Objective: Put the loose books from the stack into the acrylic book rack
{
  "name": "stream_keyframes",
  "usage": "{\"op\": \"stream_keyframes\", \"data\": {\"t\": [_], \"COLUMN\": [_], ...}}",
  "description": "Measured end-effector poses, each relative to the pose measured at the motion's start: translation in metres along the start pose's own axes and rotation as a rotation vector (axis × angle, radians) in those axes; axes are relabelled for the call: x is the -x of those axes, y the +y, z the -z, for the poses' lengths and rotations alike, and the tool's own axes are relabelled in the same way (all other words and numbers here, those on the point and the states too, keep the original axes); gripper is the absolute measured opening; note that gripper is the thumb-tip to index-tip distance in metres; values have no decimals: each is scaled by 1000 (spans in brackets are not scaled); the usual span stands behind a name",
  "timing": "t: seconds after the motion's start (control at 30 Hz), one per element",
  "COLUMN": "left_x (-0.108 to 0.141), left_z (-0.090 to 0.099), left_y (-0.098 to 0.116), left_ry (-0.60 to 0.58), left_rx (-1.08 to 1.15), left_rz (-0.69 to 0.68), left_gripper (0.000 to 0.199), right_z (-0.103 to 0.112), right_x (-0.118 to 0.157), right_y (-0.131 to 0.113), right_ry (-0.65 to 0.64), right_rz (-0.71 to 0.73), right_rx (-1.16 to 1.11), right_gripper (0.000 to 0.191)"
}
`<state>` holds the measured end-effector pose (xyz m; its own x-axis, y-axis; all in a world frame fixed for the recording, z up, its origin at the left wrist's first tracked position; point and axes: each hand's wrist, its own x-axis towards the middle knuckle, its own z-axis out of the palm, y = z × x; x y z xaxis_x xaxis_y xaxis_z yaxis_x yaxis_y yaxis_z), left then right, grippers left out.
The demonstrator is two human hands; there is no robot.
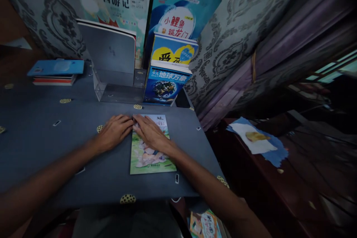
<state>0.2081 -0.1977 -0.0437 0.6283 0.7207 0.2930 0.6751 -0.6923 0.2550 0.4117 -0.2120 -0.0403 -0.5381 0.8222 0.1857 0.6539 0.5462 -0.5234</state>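
We observe the right hand [150, 132] palm down, fingers extended and flat across the upper-left part of a picture-covered book [153, 158], resting over it without gripping. The left hand [117, 131] lies just left of the book's upper corner, palm down, fingers loosely extended, holding nothing visible; we cannot tell whether its fingertips touch the edge. Beyond both hands we note a clear bookstand [121, 95]; farther left of the left hand, stacked books [57, 70].
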Motion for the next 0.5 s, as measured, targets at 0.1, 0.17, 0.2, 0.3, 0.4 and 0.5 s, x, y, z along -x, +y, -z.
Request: {"op": "stream_keyframes", "data": {"t": [0.1, 0.17, 0.2, 0.3, 0.4, 0.5], "left_x": [-1, -1, -2, -2, -3, -8], "left_z": [1, 2, 2, 3, 3, 1], "left_y": [1, 2, 2, 3, 4, 4], "left_ry": [-2, -2, -6, -17, 1, 13], "left_rx": [32, 47, 47, 38, 50, 36], "left_rz": [18, 30, 33, 36, 39, 38], "left_gripper": [39, 42, 43, 45, 46, 47], "right_z": [10, 18, 22, 32, 38, 41], "right_x": [14, 26, 32, 48, 56, 55], "right_y": [19, 34, 42, 61, 69, 71], "right_ry": [38, 76, 94, 149, 197, 244], "right_rz": [-48, -85, -102, -141, -148, -148], "right_rx": [-6, -23, -32, -77, -175, -292], "right_gripper": [49, 47, 46, 44, 44, 46]}}
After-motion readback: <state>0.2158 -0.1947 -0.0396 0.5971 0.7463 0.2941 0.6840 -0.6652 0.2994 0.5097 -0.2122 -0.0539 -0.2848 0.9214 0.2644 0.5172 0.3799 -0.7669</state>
